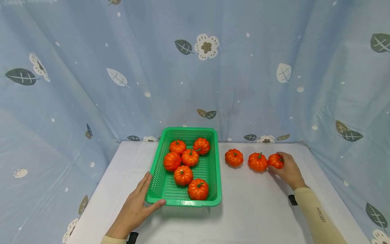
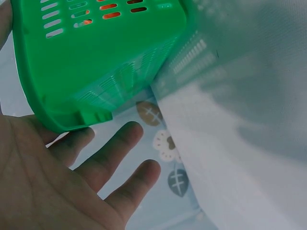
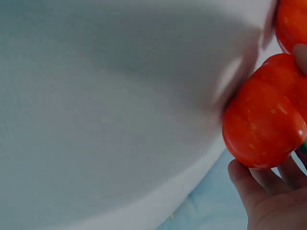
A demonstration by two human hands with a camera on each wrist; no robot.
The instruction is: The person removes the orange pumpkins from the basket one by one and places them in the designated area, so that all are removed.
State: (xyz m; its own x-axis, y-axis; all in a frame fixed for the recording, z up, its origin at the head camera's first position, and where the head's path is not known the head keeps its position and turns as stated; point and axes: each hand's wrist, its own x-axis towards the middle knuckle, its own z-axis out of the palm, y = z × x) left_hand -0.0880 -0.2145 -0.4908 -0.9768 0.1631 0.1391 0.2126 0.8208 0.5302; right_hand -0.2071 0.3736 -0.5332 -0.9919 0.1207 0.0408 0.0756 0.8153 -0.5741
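Observation:
In the head view a green basket (image 1: 218, 169) holds several small orange pumpkins (image 1: 198, 189). My left hand (image 1: 134, 209) rests with spread, straight fingers on the basket's near left corner; the left wrist view shows the fingers (image 2: 112, 155) beside the green rim (image 2: 62, 125). On the right of the table, my right hand (image 1: 287, 170) grips the rightmost pumpkin (image 1: 275, 161), thumb on the near side and fingers behind it. The right wrist view shows this pumpkin (image 3: 261, 122) between the thumb and fingers of the hand (image 3: 278, 206).
Two more pumpkins lie on the white table (image 1: 243, 203) between the basket and my right hand: one (image 1: 234, 158) nearer the basket, the other (image 1: 257, 162) right beside the gripped one. A blue patterned curtain (image 1: 243, 84) stands behind the table and at its sides.

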